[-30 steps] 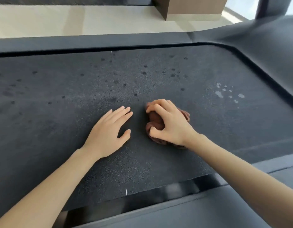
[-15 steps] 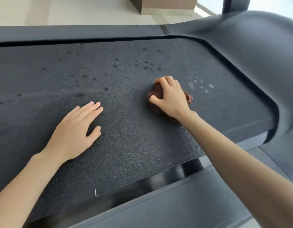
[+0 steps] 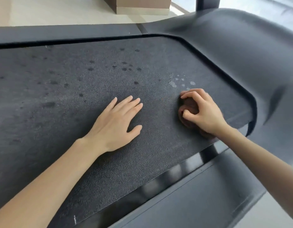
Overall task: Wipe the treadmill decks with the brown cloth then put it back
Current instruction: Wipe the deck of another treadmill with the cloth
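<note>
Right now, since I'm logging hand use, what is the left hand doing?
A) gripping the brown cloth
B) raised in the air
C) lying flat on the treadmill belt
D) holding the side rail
C: the left hand lies flat, fingers straight, on the treadmill belt; the right hand grips the brown cloth.

**Treadmill deck, viewed from above.** The dark textured belt (image 3: pixel 159 153) is bordered by a smooth far side rail (image 3: pixel 60 33), a near side rail (image 3: pixel 191 195) and, at the right end, a curved end cover (image 3: pixel 249 55). Dark droplet marks (image 3: pixel 126 69) are scattered over the far half of the belt. A cluster of pale flecks (image 3: pixel 172 83) is seen nearer the cover. A crumpled brown cloth (image 3: pixel 186 111) is held against the belt by the curled right hand (image 3: pixel 203 112), just beside the flecks. The left hand (image 3: pixel 114 127) is laid flat on the belt, apart from the cloth.
</note>
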`<state>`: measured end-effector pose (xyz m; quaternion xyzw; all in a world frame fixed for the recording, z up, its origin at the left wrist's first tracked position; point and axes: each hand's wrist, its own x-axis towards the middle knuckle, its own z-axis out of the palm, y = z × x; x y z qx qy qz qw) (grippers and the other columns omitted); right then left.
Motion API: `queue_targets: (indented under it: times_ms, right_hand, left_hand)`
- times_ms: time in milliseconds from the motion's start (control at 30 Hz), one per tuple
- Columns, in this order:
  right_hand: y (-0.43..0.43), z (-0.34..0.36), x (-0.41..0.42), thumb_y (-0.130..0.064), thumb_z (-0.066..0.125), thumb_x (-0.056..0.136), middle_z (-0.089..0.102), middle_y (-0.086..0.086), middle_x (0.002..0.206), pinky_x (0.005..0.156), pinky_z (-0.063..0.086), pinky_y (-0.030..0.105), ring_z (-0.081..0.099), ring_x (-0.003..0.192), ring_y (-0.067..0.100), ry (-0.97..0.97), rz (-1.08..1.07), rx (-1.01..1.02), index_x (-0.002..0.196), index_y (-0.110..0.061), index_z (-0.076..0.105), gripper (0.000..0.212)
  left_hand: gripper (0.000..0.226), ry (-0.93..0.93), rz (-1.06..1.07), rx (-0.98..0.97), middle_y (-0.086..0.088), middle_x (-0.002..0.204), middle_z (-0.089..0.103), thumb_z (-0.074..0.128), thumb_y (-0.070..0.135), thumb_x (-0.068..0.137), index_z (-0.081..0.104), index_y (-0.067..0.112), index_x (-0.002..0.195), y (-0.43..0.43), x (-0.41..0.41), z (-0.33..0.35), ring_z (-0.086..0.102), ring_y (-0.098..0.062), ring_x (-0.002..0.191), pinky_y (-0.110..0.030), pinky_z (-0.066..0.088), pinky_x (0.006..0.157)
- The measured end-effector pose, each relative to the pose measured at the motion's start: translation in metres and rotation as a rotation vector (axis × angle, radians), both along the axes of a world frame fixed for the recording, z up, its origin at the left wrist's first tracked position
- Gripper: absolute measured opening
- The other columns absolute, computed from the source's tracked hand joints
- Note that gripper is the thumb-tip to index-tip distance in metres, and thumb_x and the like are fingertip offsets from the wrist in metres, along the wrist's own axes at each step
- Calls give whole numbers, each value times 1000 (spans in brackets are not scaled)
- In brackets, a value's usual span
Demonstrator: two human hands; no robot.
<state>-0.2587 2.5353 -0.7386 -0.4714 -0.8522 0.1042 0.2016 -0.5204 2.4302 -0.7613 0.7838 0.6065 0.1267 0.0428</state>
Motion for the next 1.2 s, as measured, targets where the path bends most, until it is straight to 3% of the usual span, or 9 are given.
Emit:
queue_targets:
  times_ms: [67,167,400,567,767,933,1033,1200]
  right_hand:
    - [27,3,23,-31,62,78,50,5,126,101,35,36,45,120,28,13,-243,-4,116,-18,58,40]
    - [37,-3,27,-31,62,81,48,7,128,101,32,35,41,121,29,60,-484,11,117,-17,56,38]
    - [-12,-13,21,-47,49,72,52,-6,123,91,29,18,46,112,15,1,-135,88,111,-24,57,46]
    - [42,-14,11,-51,47,69,52,-1,116,89,31,24,47,111,22,19,-199,105,107,-23,59,48]
    - [127,-15,-15,-38,61,80,50,11,118,96,34,31,45,115,30,17,-319,104,112,-17,57,38]
    - [137,-8,-33,-38,60,82,49,12,122,99,33,35,42,117,31,26,-410,82,118,-16,55,42]
    - [94,-10,-36,-36,61,79,52,10,119,98,31,29,45,113,28,50,-241,93,118,-14,56,45]
    - [37,-19,-32,-49,49,71,52,1,122,96,28,18,46,113,18,52,5,76,126,-18,50,63]
  left_hand:
    - [64,8,-17,-29,10,157,9,28,53,93,16,24,149,13,9,-6,-2,-5,144,-37,-2,118]
    - [66,-6,-12,-32,12,157,8,21,56,91,15,25,149,17,14,-14,-3,-4,143,-35,-3,118]
    - [73,-24,12,-28,13,155,11,12,59,84,20,26,148,15,13,-11,0,-3,143,-34,0,118]
    - [70,-76,28,-41,14,154,18,20,57,84,28,26,146,14,15,-8,5,-2,143,-36,6,118]
    - [70,-72,30,-48,14,153,19,22,57,83,30,27,145,14,16,-7,6,-2,142,-36,7,118]
    - [70,-66,24,-49,14,153,21,21,57,83,32,26,145,15,16,-5,8,-3,142,-36,8,118]
    - [69,-74,28,-44,13,153,22,23,56,84,34,25,144,14,16,-6,9,-3,142,-37,9,118]
    - [66,-59,21,-29,9,152,28,28,52,85,38,21,142,15,16,-7,15,-8,142,-39,14,116]
